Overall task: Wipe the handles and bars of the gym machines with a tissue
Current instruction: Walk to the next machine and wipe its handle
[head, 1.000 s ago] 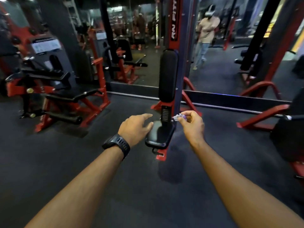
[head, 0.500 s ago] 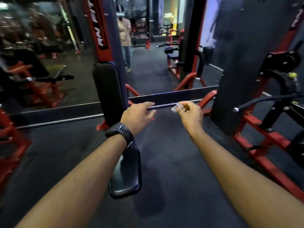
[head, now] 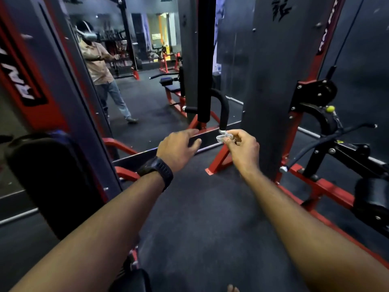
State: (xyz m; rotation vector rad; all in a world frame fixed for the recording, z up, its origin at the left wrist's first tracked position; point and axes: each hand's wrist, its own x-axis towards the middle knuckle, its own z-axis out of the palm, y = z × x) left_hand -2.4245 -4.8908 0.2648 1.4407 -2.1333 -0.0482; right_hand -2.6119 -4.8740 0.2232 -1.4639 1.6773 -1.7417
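Pinching a crumpled white tissue (head: 224, 137) mid-frame, the right hand (head: 242, 148) touches no machine; the left hand (head: 176, 147) hovers empty, relaxed. The curved black padded handle (head: 225, 108) above likely awaits wiping.

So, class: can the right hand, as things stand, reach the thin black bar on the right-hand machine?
Probably yes: the right hand, pinching the tissue, is in open air, and nothing stands between it and the thin black bar, though depth is unclear.
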